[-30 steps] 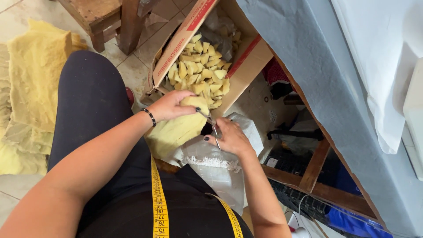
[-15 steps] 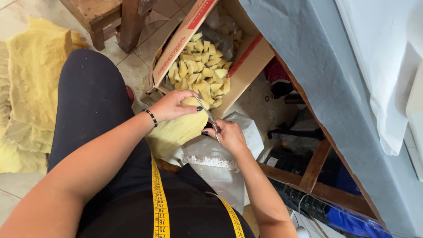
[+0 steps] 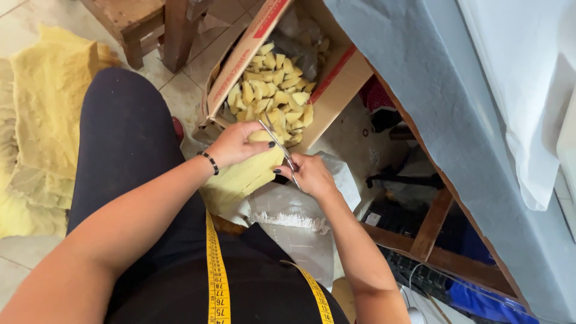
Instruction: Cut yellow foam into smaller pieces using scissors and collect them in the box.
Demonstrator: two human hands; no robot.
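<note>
My left hand [image 3: 237, 144] grips the top end of a long yellow foam strip [image 3: 240, 180] that lies across my lap. My right hand [image 3: 309, 174] holds metal scissors [image 3: 277, 144], whose blades point up and left at the strip's tip beside my left fingers. Just beyond both hands stands an open cardboard box [image 3: 240, 66] filled with several small yellow foam pieces [image 3: 273, 90]. A yellow measuring tape [image 3: 217, 282] hangs around my neck, down over my dark clothing.
A heap of yellow foam sheets [image 3: 42, 120] lies on the tiled floor at the left. Wooden furniture legs [image 3: 156, 30] stand at the top. A grey-covered table [image 3: 456, 108] with a wooden frame fills the right. A white bag [image 3: 300, 216] rests under my hands.
The scissors have swung up towards the tip of the strip, closer to my left fingers. Both hands stay over the lap beside the box.
</note>
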